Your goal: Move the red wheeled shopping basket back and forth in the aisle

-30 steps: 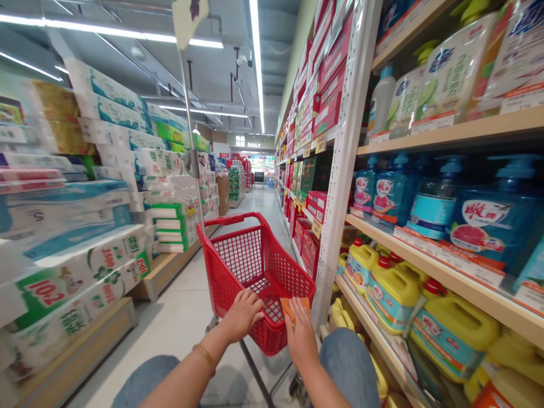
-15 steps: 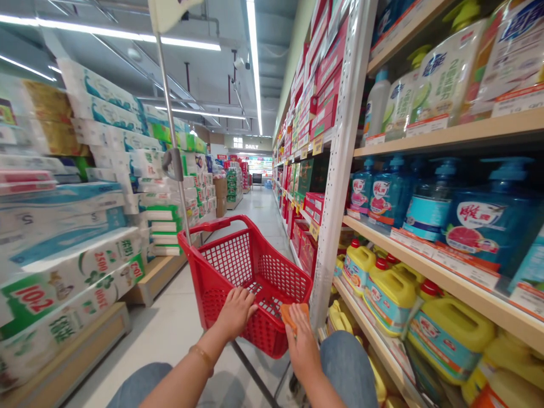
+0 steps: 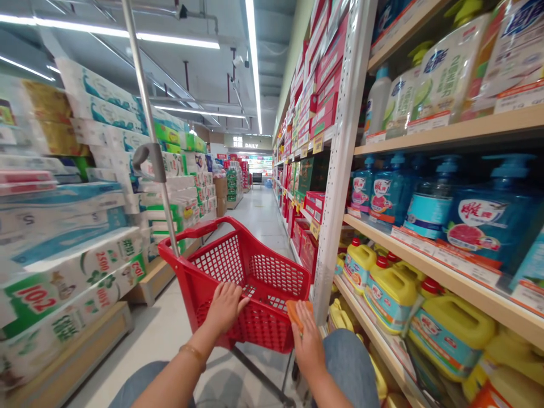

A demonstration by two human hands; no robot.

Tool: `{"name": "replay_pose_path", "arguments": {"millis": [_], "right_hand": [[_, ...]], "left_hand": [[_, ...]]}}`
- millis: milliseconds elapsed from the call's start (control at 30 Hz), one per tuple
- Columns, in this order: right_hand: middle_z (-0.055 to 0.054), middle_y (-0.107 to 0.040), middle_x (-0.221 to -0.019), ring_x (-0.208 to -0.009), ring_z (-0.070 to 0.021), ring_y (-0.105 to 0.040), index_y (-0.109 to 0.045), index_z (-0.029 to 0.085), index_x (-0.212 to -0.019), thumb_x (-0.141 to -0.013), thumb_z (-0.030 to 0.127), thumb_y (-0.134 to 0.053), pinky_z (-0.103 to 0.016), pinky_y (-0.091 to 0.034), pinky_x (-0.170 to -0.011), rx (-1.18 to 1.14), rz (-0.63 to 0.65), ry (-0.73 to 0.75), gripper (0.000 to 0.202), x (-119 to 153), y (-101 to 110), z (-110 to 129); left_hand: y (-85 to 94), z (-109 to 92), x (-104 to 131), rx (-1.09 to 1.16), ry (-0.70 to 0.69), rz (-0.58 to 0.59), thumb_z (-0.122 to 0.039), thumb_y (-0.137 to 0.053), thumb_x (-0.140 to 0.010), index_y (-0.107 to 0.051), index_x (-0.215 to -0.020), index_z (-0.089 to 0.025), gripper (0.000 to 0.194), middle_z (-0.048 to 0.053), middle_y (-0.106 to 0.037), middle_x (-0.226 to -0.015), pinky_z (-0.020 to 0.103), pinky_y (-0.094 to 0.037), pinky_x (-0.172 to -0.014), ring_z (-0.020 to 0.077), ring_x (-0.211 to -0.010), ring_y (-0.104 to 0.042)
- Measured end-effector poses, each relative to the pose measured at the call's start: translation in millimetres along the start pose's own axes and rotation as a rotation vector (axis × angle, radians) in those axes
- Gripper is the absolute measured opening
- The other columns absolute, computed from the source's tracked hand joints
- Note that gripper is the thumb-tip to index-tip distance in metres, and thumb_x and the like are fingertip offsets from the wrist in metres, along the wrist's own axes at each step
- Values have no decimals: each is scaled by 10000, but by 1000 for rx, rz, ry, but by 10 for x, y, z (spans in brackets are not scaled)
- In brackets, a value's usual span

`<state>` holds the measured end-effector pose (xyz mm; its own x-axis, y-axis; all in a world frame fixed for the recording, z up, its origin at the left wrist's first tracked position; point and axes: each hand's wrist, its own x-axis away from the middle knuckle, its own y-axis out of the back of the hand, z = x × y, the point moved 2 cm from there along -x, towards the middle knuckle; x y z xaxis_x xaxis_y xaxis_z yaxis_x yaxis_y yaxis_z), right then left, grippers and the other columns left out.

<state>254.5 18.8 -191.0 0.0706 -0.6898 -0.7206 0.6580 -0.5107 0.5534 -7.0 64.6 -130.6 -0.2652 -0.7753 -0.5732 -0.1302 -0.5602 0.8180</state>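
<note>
A red plastic shopping cart with a perforated basket stands right in front of my knees, its pole rising at the left. My left hand rests on the basket's near rim, fingers over the edge. At the basket's near right corner, my right hand presses an orange cloth against the red plastic, its fingers lying over the cloth. The basket's visible inside holds nothing I can make out.
Shelves on the right carry blue pump bottles and yellow jugs, behind a white perforated post. Stacked paper packs line the left side. A tiled aisle runs ahead between them.
The cart has turned, its pole and handle swinging left and nearer. My left hand has shifted slightly left with the rim; my right hand and the cloth have moved slightly right.
</note>
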Motion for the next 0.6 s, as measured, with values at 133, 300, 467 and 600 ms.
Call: {"name": "replay_pose_path", "arguments": {"millis": [133, 300, 467, 600], "right_hand": [[-149, -483, -1402, -1323, -267, -421, -455, 129, -1394, -975, 366, -355, -518, -380, -1070, 4, -82, -112, 491, -77, -184, 78], [-125, -480, -1411, -1337, -255, -402, -458, 145, -1393, -960, 336, -412, -488, -362, -1087, 25, -5, -7, 476, -291, -455, 513], [-94, -490, -1408, -1330, -234, -414, -457, 160, -1394, -961, 343, -410, -455, -363, -1094, 7, 65, 60, 472, -362, -346, 398], [-126, -526, -1369, -1308, -246, -443, -490, 126, -1367, -973, 385, -347, -480, -370, -1082, 1, -18, -115, 493, -365, -160, -62]], "left_hand": [[-27, -66, -7, -27, 50, 4, -450, -370, -946, -586, -900, -198, 335, 71, -595, -922, 439, -306, -983, 234, -954, -494], [15, -309, -16, -1, 56, 31, -415, -354, -957, -585, -952, -196, 319, 72, -603, -943, 448, -289, -984, 233, -952, -492], [200, -82, 17, 0, -37, 79, -408, -302, -974, -583, -1014, -220, 341, 57, -614, -968, 422, -294, -974, 221, -951, -504], [315, 189, 35, -101, 46, 56, -428, -342, -956, -592, -936, -203, 337, 68, -612, -940, 441, -269, -997, 235, -948, -499]]}}
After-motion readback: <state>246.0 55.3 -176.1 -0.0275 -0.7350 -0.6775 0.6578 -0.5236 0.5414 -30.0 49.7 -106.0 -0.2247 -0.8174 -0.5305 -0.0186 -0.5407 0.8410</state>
